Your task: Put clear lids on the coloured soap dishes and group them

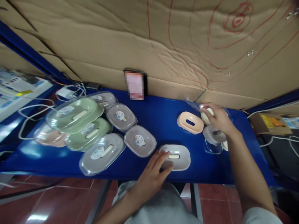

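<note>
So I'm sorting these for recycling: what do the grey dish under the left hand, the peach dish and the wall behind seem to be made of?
Grey dish: looks like matte moulded plastic, with smooth rounded edges.
Peach dish: likely the same plastic, with a soft sheen.
Wall: corrugated cardboard, brown and creased, with red pen lines.

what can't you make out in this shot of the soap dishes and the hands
Head view only:
- Label print on the lidded dishes: too small.
- What the right hand grips: fingers and clear plastic hide it.
- Near edge of the grey dish: covered by the left hand.
- Propped card: blurred out.
</note>
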`<move>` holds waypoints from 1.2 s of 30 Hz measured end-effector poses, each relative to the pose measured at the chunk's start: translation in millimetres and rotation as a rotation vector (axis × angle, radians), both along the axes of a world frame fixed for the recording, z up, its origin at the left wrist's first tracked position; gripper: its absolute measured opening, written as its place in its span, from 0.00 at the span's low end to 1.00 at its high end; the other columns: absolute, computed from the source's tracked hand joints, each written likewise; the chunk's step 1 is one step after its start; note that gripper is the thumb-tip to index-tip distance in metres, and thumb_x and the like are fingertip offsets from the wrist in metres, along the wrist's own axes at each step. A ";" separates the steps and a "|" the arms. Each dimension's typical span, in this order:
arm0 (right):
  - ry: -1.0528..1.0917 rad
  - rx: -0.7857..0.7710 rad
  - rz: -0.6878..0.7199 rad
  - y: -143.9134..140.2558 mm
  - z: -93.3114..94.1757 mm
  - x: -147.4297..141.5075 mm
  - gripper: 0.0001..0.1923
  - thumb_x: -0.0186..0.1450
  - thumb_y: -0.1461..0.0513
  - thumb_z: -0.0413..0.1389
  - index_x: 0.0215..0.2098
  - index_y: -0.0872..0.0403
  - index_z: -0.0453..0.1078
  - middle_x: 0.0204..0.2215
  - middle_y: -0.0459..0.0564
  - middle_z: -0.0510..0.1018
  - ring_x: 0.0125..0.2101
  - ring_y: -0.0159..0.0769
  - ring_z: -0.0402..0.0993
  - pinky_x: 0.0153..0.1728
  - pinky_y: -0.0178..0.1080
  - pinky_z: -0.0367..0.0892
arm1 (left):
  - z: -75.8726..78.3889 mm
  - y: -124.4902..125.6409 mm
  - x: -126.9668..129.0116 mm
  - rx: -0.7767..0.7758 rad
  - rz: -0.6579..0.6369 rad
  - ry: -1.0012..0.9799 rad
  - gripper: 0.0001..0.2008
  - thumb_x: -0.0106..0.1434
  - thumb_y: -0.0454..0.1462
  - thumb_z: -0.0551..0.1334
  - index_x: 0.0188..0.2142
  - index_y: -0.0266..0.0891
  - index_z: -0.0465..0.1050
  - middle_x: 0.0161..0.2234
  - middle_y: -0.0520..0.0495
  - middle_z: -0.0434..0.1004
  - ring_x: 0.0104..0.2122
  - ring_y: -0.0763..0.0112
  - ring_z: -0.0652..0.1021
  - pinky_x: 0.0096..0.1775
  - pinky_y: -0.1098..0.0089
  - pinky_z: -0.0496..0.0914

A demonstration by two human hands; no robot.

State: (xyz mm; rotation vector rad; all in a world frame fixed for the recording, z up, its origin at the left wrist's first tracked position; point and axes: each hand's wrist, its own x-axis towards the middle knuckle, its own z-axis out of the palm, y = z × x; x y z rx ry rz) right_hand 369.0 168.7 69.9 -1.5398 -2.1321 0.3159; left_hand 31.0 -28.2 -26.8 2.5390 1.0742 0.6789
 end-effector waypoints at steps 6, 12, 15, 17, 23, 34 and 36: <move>0.607 -0.355 -0.201 -130.8 -18.7 -22.8 0.21 0.79 0.46 0.47 0.51 0.47 0.76 0.31 0.49 0.80 0.24 0.39 0.77 0.24 0.41 0.74 | -4.6 -1.6 -1.6 -0.013 0.042 -0.128 0.22 0.73 0.28 0.62 0.63 0.44 0.72 0.74 0.34 0.57 0.71 0.48 0.69 0.63 0.50 0.76; 0.474 -0.383 -0.316 -177.0 -67.7 -53.3 0.22 0.79 0.48 0.49 0.64 0.47 0.73 0.45 0.53 0.82 0.38 0.40 0.81 0.39 0.43 0.80 | 3.4 6.2 2.8 -0.086 0.013 -0.096 0.31 0.72 0.28 0.63 0.72 0.42 0.61 0.77 0.31 0.50 0.72 0.47 0.66 0.63 0.50 0.76; 0.223 -0.157 -0.219 -187.4 -68.3 -60.4 0.24 0.81 0.52 0.47 0.71 0.45 0.66 0.66 0.58 0.73 0.61 0.48 0.75 0.59 0.53 0.75 | 3.6 8.2 4.8 -0.096 -0.036 -0.107 0.34 0.71 0.25 0.59 0.74 0.41 0.59 0.75 0.32 0.55 0.74 0.48 0.64 0.65 0.49 0.74; 0.045 -0.100 0.006 -195.4 -65.6 -61.9 0.28 0.80 0.51 0.48 0.76 0.44 0.59 0.73 0.58 0.65 0.70 0.54 0.65 0.64 0.59 0.70 | 1.9 8.1 5.7 -0.103 -0.021 -0.132 0.35 0.71 0.24 0.58 0.74 0.42 0.58 0.75 0.32 0.56 0.74 0.48 0.64 0.66 0.48 0.73; -0.254 -0.033 0.266 -203.7 -64.9 -64.0 0.42 0.74 0.45 0.60 0.79 0.44 0.51 0.76 0.57 0.60 0.75 0.58 0.55 0.64 0.61 0.71 | -0.2 9.0 6.5 -0.266 0.041 -0.162 0.37 0.73 0.31 0.63 0.76 0.46 0.52 0.74 0.33 0.59 0.73 0.52 0.67 0.65 0.49 0.75; -0.335 -0.025 0.265 -199.0 -54.1 -72.4 0.38 0.74 0.46 0.59 0.78 0.42 0.55 0.75 0.57 0.62 0.68 0.61 0.64 0.60 0.64 0.72 | 0.7 10.0 5.4 -0.460 0.063 -0.191 0.49 0.69 0.31 0.70 0.78 0.52 0.42 0.75 0.37 0.59 0.73 0.54 0.66 0.68 0.48 0.69; -0.325 0.027 0.262 -201.6 -60.4 -73.4 0.37 0.74 0.46 0.60 0.77 0.42 0.57 0.75 0.59 0.62 0.68 0.63 0.64 0.59 0.66 0.72 | 0.7 10.1 5.2 -0.459 0.058 -0.180 0.48 0.70 0.31 0.69 0.78 0.52 0.43 0.75 0.38 0.59 0.73 0.54 0.66 0.68 0.47 0.70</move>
